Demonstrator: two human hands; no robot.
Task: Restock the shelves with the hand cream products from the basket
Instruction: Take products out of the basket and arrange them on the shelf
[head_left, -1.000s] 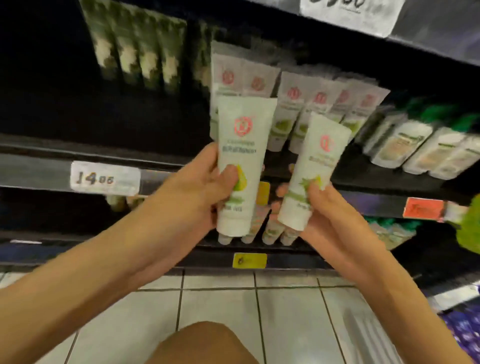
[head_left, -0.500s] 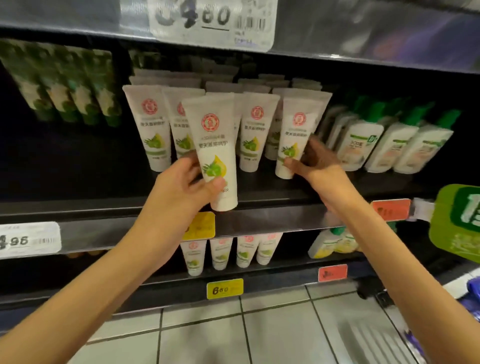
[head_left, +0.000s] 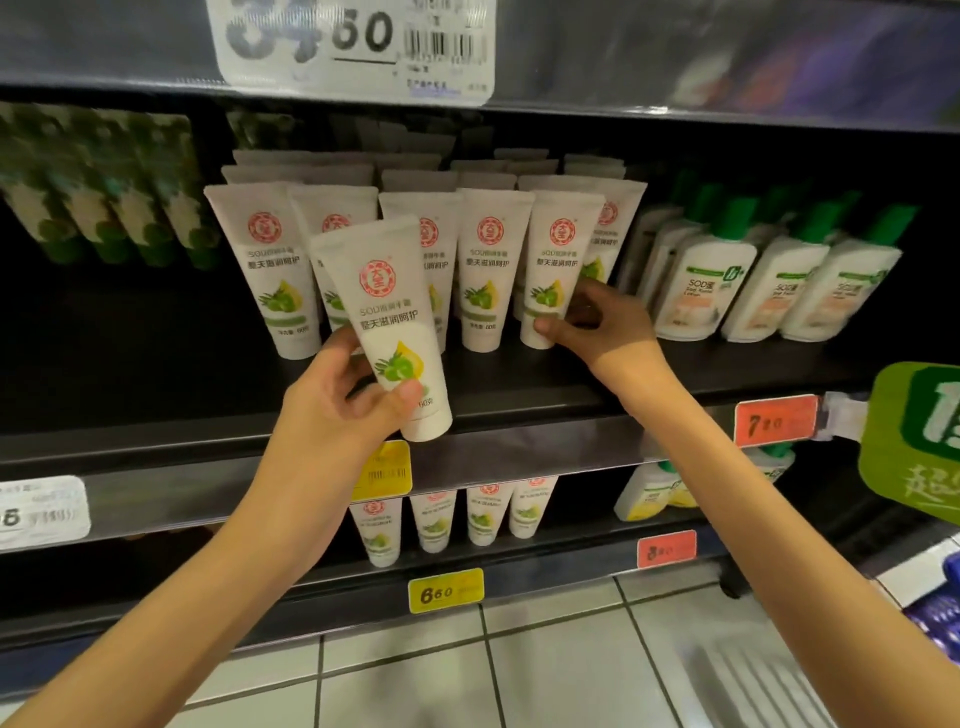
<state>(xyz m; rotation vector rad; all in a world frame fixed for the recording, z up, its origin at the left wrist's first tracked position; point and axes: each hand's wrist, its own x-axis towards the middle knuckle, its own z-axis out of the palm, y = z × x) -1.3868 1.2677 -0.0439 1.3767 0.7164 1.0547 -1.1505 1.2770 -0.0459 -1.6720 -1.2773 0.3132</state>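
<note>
A dark store shelf (head_left: 519, 382) carries a row of white tubes standing cap-down, with green-capped bottles (head_left: 717, 283) just beside them on the right. The right hand (head_left: 608, 332) pinches the foot of a front tube (head_left: 550, 270) near the row's right end; it stands on the shelf. The left hand (head_left: 337, 410) is clamped round a second tube (head_left: 384, 312), tilted before the shelf edge. Best, I judge, to square the front tube label-out before releasing it, then stand the other in line without knocking its neighbours.
</note>
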